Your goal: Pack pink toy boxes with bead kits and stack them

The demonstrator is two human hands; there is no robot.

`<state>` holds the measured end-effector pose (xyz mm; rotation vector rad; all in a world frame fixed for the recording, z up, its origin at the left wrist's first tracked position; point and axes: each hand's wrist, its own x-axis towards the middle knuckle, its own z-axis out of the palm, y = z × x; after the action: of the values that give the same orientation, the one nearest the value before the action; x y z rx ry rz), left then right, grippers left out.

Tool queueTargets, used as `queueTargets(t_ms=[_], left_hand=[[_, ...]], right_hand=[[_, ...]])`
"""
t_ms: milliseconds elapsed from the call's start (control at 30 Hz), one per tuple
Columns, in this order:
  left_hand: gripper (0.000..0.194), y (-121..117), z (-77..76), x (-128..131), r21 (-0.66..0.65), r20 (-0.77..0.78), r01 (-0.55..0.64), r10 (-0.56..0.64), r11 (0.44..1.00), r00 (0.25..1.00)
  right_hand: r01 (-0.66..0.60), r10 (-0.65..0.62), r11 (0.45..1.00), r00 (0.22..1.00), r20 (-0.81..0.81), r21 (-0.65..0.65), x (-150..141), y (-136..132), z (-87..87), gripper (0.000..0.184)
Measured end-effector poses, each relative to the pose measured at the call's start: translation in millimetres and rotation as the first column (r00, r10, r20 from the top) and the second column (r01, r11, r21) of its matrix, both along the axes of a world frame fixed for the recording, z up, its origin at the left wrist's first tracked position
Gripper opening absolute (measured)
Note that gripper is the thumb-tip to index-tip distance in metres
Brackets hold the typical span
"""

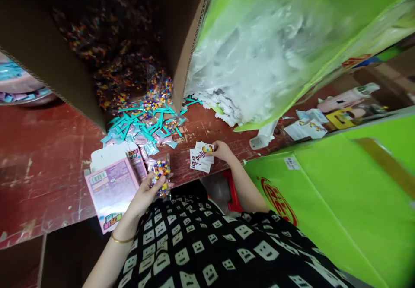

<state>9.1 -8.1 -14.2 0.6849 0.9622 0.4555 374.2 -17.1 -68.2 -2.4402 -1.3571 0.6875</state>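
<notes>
Left hand (147, 195) grips a clear packet of multicoloured beads (161, 176), thumb across its front, just beside an open pink box (113, 188) lying on the red table (48, 171). Right hand (222, 152) pinches the right edge of some printed white cards (201, 157), overlapping near the table's front edge. Beyond the box, small pink and blue sachets (142, 139) lie heaped with teal sticks (155, 126), at the mouth of a cardboard carton (183, 55) holding more bead packets.
</notes>
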Motion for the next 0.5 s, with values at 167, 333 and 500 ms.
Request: queueTargets(t_ms=[167,333,500], left_hand=[[0.067,-2,-4.8,4,0.028,-0.012,-0.094,0.094,0.995,0.995],[0.066,-3,-7.7,1,0.034,-0.043,-0.129,0.130,0.991,0.991],[0.066,-1,-11.7,2,-0.016,-0.010,-0.200,0.200,0.980,0.980]], right_hand=[[-0.097,0.097,0.993,0.995,0.010,0.065,6,-1,-4.3,0.034],[-0.253,0.253,0.964,0.967,0.008,0.086,-2,-2,3.1,0.022],[-0.120,0.123,0.957,0.992,0.003,0.264,-4,-7,3.7,0.018]])
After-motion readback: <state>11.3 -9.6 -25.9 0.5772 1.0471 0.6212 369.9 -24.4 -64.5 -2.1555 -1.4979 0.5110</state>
